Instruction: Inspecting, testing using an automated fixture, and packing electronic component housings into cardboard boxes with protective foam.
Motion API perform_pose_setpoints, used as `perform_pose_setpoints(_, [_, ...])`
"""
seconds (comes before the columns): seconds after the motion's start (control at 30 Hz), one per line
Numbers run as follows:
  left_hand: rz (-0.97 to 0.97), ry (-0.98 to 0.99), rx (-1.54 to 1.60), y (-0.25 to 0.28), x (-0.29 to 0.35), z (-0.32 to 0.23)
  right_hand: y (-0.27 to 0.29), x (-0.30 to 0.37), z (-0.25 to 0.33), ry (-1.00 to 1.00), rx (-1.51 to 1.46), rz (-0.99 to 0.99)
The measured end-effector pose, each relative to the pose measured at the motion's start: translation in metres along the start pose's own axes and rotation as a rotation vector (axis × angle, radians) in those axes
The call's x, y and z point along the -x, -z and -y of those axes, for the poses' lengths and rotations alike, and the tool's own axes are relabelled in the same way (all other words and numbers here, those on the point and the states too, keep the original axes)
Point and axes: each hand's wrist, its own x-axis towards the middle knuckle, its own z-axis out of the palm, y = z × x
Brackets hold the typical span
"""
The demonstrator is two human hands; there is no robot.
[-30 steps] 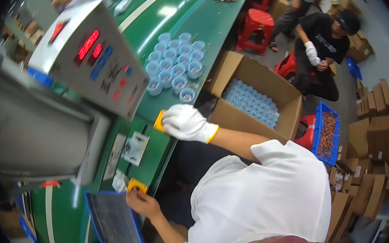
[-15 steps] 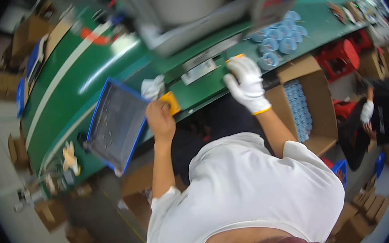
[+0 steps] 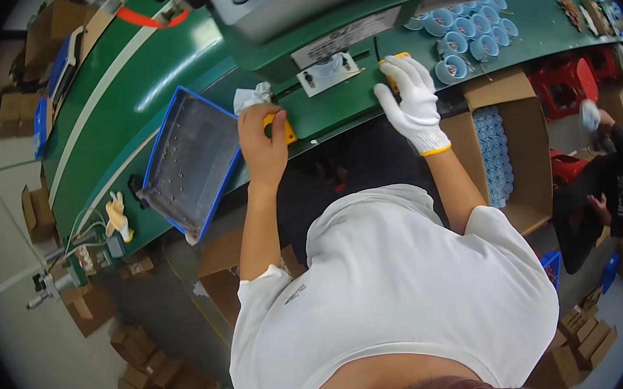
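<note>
My bare left hand (image 3: 264, 142) is at the front edge of the green bench, its bent fingers pressed together on a yellow switch box (image 3: 289, 131) with a round opening. To the right, my right hand (image 3: 414, 100), in a white knit glove with a yellow cuff, lies over another yellow box (image 3: 392, 76). Its fingers are stretched out and the thumb stands apart. Between the hands, under a green and grey machine (image 3: 339, 26), a small metal plate (image 3: 330, 81) carries a pale round piece, partly hidden by the machine. Crumpled white material (image 3: 252, 96) lies beyond my left hand.
A blue-rimmed tray (image 3: 205, 156) sits tilted at left, near a worn glove (image 3: 117, 215). Several pale blue cups (image 3: 465, 26) stand at right. Below them, an open carton (image 3: 525, 164) holds stacked cups. Another person (image 3: 610, 178) is near red stools (image 3: 570, 87) at far right.
The whole view has shifted and become sharper, so the bench and both hands appear further right and higher. Both hands stay at their yellow boxes. The other person's arm has moved.
</note>
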Motion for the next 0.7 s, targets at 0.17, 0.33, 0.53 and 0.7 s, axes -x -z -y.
perform_pose_setpoints(0.17, [0.017, -0.043, 0.103, 0.000, -0.022, -0.020, -0.004, 0.005, -0.005, 0.022, -0.003, 0.012])
perform_pose_setpoints(0.33, [0.038, -0.165, 0.056, -0.001, -0.057, -0.032, -0.004, 0.005, -0.005, 0.027, -0.009, 0.024])
perform_pose_setpoints(0.53, [0.270, 0.048, 0.312, -0.007, -0.100, -0.041, -0.003, 0.007, -0.004, 0.019, -0.013, 0.018])
perform_pose_setpoints(0.7, [0.393, -0.165, 0.083, -0.025, -0.119, -0.017, -0.002, 0.007, -0.006, 0.005, -0.010, 0.012])
